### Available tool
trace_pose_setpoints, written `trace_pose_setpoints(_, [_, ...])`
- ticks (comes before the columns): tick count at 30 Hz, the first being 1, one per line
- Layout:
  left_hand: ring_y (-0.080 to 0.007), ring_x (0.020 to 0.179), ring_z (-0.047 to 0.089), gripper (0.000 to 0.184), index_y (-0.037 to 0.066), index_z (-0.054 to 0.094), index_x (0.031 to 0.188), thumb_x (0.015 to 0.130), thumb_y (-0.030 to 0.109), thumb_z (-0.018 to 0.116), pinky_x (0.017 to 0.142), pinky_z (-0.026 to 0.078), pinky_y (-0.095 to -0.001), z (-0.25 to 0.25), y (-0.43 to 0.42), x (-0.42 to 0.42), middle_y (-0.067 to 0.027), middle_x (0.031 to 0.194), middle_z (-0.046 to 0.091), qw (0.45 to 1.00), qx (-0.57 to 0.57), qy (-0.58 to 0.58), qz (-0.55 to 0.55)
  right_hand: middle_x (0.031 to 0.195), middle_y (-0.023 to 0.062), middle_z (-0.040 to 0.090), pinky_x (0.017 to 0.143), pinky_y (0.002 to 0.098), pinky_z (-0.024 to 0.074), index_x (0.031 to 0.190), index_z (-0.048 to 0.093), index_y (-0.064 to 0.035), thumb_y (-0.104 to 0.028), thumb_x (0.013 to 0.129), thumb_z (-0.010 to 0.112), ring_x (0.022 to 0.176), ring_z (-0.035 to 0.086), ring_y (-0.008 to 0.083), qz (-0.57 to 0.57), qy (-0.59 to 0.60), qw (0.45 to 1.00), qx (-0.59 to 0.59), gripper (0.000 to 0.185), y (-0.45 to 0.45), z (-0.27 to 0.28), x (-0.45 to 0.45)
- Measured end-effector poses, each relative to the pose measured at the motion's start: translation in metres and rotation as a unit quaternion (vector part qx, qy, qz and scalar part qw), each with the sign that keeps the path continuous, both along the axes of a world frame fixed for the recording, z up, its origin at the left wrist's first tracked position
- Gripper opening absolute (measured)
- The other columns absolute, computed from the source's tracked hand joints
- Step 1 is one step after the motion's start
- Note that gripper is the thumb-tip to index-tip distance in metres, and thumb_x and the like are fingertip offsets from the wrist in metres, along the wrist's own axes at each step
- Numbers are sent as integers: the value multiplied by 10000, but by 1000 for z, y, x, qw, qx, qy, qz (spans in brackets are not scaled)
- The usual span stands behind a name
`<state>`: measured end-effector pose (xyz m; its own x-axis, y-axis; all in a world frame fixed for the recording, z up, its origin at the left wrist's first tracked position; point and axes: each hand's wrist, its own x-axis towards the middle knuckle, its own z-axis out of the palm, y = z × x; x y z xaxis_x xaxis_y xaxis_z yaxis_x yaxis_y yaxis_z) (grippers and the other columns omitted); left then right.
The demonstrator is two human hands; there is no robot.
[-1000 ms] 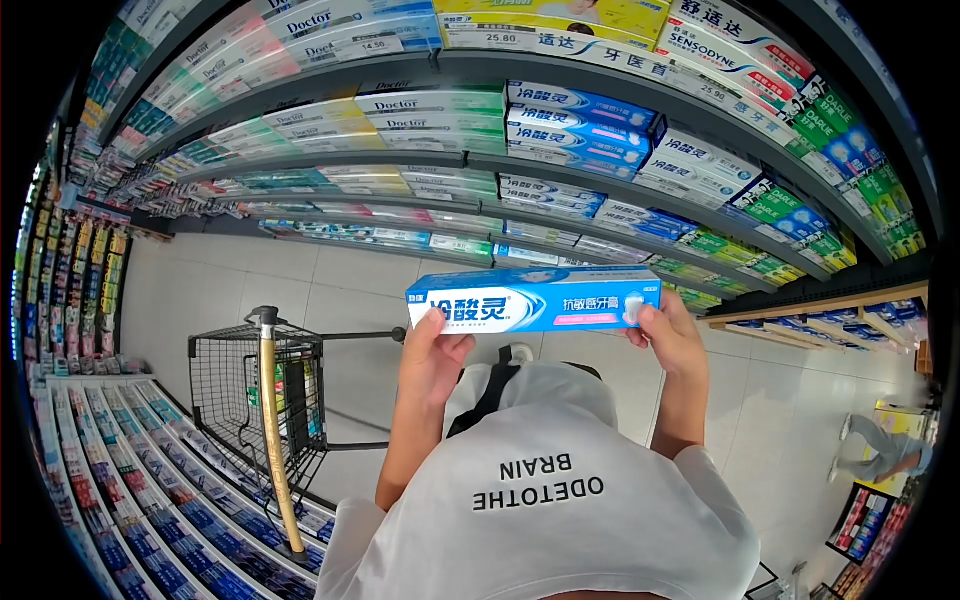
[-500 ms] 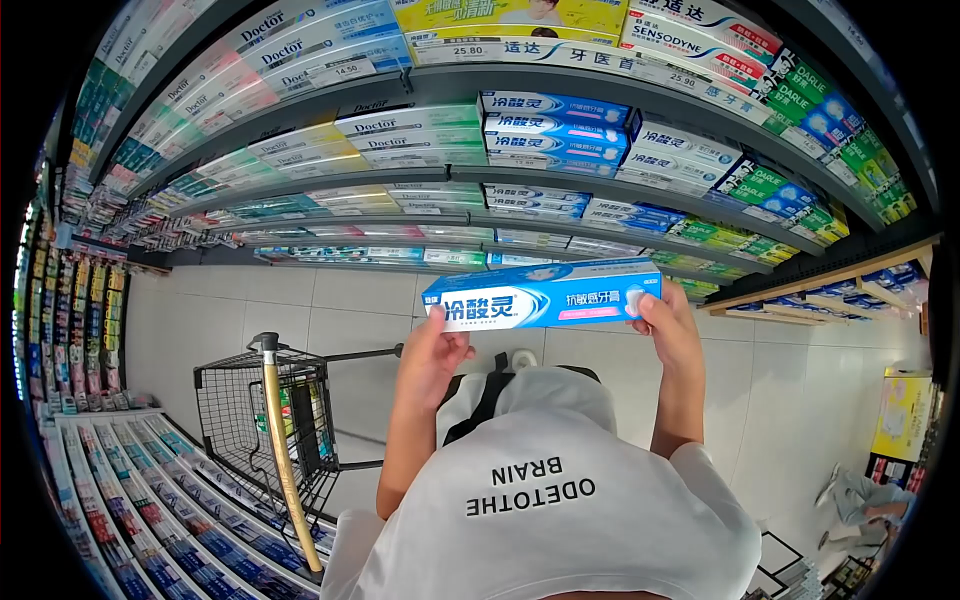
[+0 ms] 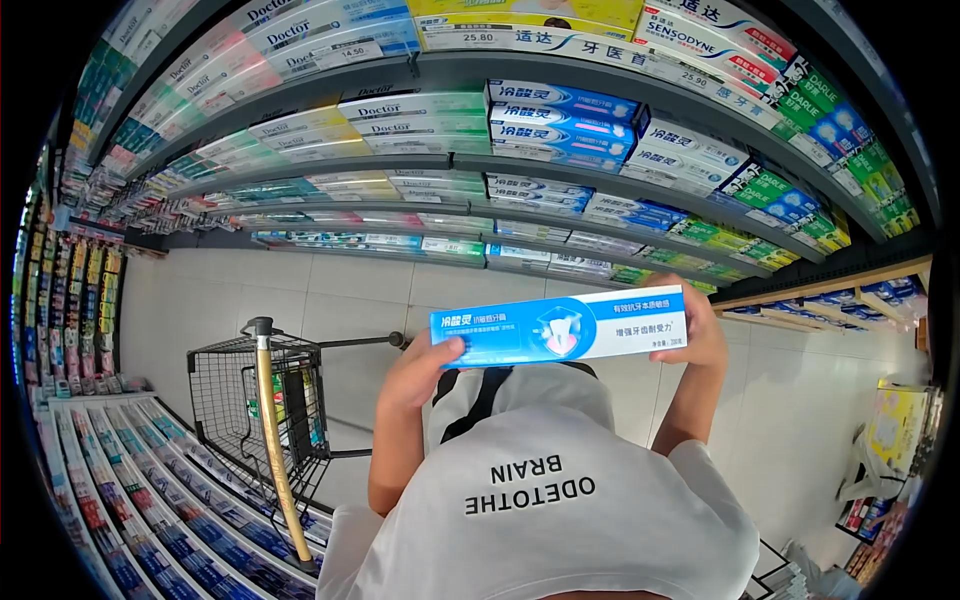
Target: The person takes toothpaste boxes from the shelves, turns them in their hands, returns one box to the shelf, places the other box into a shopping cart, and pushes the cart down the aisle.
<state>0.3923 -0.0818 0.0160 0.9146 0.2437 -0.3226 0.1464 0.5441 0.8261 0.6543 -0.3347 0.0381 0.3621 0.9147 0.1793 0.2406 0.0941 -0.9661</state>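
Toothpaste carton (image 3: 612, 328), long axis crosswise from hand to hand; left hand (image 3: 412, 374) gripping its left end, right hand (image 3: 706, 342) its right

Dark shelves (image 3: 330, 172) curve across the top over a pale tiled floor (image 3: 370, 285), white slanted racks (image 3: 170, 470) lower left, bright light glinting off the tiles.

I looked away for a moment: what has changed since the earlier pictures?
The toothpaste box has rolled about its length: its large-lettered face has turned away and a tooth picture now shows. The right hand has shifted its thumb to the lower edge. The left hand still holds the other end; the trolley stays at the left.
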Motion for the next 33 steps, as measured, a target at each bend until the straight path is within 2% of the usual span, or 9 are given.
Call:
trace_pose_setpoints(3, [-170, 980, 505, 545, -32, 482, 1185, 775, 274, 668, 850, 399, -300, 11, -10, 3, -91, 1061, 567, 999, 38, 19, 15, 1018, 79, 573, 798, 278, 436, 1088, 543, -44, -239, 479, 851, 932, 551, 171, 11, -8, 1000, 7, 711, -2, -4, 4])
trace_pose_setpoints(9, [-157, 945, 526, 506, -30, 502, 1155, 742, 188, 697, 819, 417, -293, 8, -6, 7, -82, 1023, 583, 999, 37, 25, -10, 1046, 83, 565, 824, 294, 442, 1122, 525, -53, -145, 473, 854, 971, 545, 183, 23, -26, 999, 25, 734, 0, 3, 5])
trace_pose_setpoints(16, [-156, 907, 555, 488, -44, 513, 1131, 729, 162, 699, 801, 439, -291, 6, -6, 14, -89, 1000, 599, 1000, -7, -15, 26, 1082, 69, 543, 839, 298, 440, 1173, 486, -54, -100, 490, 837, 997, 532, 173, 15, 9, 1000, 19, 769, 0, 2, 3])
trace_pose_setpoints(22, [-176, 920, 562, 496, -66, 514, 1120, 720, 167, 693, 815, 440, -302, 14, -11, 21, -122, 1005, 601, 998, -17, -34, 59, 1119, 64, 528, 853, 289, 435, 1181, 480, -45, -86, 517, 811, 1031, 517, 152, 8, 108, 994, 1, 743, 5, -3, 2])
trace_pose_setpoints(23, [-178, 919, 562, 501, -68, 517, 1116, 716, 176, 695, 813, 439, -302, 15, -11, 21, -125, 1003, 600, 998, -10, -32, 62, 1067, 53, 563, 829, 278, 448, 1184, 474, -36, -86, 571, 798, 987, 544, 142, -11, 109, 994, 19, 695, 8, -1, 0])
trace_pose_setpoints(26, [-173, 906, 558, 516, -64, 528, 1106, 703, 209, 700, 800, 430, -291, 14, -10, 23, -119, 988, 601, 997, 18, -23, 73, 981, 36, 599, 800, 269, 464, 1192, 465, -27, -73, 644, 767, 928, 569, 136, -17, 152, 982, -107, 627, -2, -17, 6])
trace_pose_setpoints(27, [-169, 900, 556, 521, -62, 532, 1103, 699, 221, 702, 794, 427, -287, 14, -9, 23, -114, 981, 602, 996, 30, -19, 77, 889, 41, 617, 745, 267, 479, 1166, 470, -26, -89, 712, 735, 841, 591, 132, -10, 145, 985, -90, 529, 1, -16, 3])
trace_pose_setpoints(30, [-148, 870, 544, 489, -43, 551, 1066, 695, 238, 703, 777, 414, -271, 10, -10, 25, -88, 945, 601, 991, 59, 2, 119, 859, 63, 618, 688, 268, 480, 1124, 483, -37, -124, 734, 726, 783, 596, 131, 50, 242, 965, -91, 468, 7, -17, 2])
trace_pose_setpoints(33, [-127, 842, 528, 442, -23, 560, 1031, 700, 234, 700, 768, 400, -261, 7, -11, 26, -64, 911, 595, 989, 71, 19, 131, 808, 70, 615, 627, 252, 470, 1096, 478, -24, -320, 732, 730, 719, 589, 120, 93, 184, 975, -84, 533, 9, -18, 5])
